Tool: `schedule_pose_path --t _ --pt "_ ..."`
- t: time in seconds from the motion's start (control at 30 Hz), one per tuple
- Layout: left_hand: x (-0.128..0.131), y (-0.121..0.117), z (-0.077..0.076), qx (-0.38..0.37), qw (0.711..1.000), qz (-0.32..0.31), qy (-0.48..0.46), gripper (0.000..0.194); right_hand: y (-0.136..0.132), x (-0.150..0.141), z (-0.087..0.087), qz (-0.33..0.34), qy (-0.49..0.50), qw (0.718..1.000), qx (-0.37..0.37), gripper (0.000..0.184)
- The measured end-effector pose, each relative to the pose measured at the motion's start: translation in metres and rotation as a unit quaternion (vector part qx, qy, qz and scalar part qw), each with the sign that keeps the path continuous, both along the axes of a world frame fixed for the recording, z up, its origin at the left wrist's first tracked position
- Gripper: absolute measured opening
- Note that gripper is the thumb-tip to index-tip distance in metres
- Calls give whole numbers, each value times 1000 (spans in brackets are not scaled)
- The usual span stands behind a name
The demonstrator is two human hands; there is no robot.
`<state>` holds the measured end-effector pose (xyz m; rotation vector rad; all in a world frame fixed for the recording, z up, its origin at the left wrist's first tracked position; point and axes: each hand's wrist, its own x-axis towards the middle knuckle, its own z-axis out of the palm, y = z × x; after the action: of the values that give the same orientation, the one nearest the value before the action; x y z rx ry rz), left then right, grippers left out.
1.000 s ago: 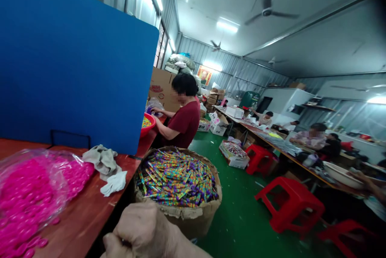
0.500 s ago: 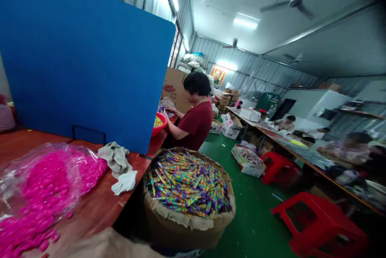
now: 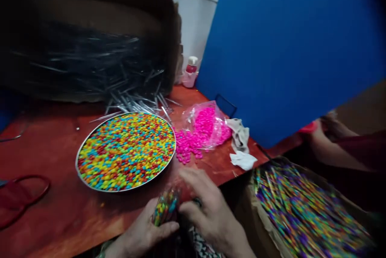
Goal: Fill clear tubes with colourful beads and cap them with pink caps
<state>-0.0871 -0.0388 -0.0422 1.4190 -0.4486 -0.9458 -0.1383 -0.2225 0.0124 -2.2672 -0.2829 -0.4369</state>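
My left hand (image 3: 143,228) is closed round a bundle of clear tubes (image 3: 165,207) filled with coloured candies, low over the table's front edge. Just right of the bundle, my right hand (image 3: 212,209) is slightly blurred, its fingers curved and the thumb apart from them. I see nothing held in it. Beyond both hands, a round metal-rimmed tray (image 3: 79,171) is full of small red, yellow, orange and blue candies. Small pink plastic pieces (image 3: 188,143) lie loose to its right, partly spilling from a clear bag (image 3: 208,119).
Empty clear tubes (image 3: 132,101) spill from a cardboard box (image 3: 177,21) behind the tray. A blue partition (image 3: 280,49) stands at the right. Below it is a carton of filled tubes (image 3: 307,205). A co-worker's arm (image 3: 334,151) shows behind. Gloves (image 3: 241,159) lie at the table edge.
My view has swung left and down, from the room and co-worker to the table. Both my hands, the candy tray and the box of empty tubes have come into view.
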Motion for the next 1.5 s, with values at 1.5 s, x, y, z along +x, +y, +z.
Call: schedule_pose_path --t 1.5 --pt "20 -28 -5 -9 995 69 69 34 -98 29 -70 -254 166 884 356 40"
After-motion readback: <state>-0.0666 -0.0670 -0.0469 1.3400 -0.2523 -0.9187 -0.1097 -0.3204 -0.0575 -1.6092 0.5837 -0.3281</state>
